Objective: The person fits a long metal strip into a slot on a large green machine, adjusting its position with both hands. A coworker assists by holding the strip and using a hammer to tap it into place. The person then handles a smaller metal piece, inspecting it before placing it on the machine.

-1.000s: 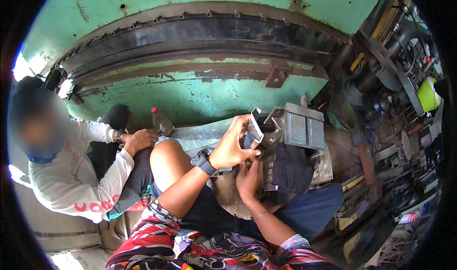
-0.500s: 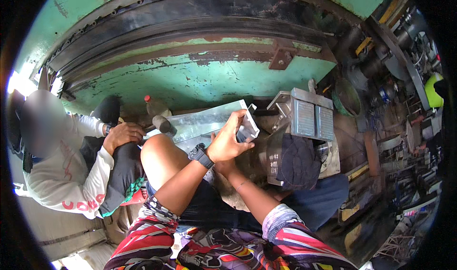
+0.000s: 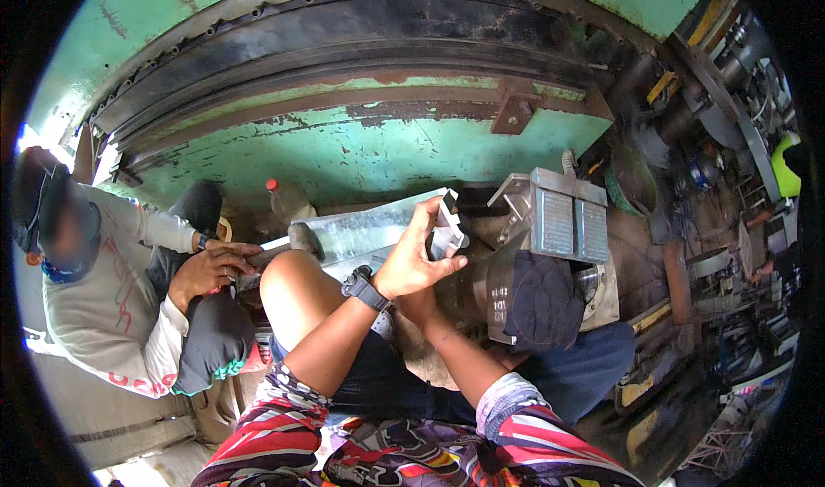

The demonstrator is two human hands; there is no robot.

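My left hand (image 3: 414,257), with a black watch on the wrist, grips a small folded piece of shiny sheet metal (image 3: 449,228) and holds it upright in front of me. My right hand (image 3: 421,302) sits just beneath the left, mostly hidden by it; I cannot see what it holds. Both hands hover over a long shiny metal sheet (image 3: 361,234) that lies across my bare knee. Right of the hands stands a grey metal block with ribbed faces (image 3: 559,221), with a dark cloth (image 3: 540,302) draped below it.
A person in a pale long-sleeved shirt (image 3: 103,272) sits at my left, hands (image 3: 210,268) at the sheet's far end beside a hammer head (image 3: 302,240). A plastic bottle with a red cap (image 3: 279,199) stands behind. A big green machine body (image 3: 361,135) curves overhead. Machinery clutter fills the right side.
My view has tilted and shifted right. My left hand has stayed on the folded metal piece, turning it more upright. My right hand has slipped further under the left.
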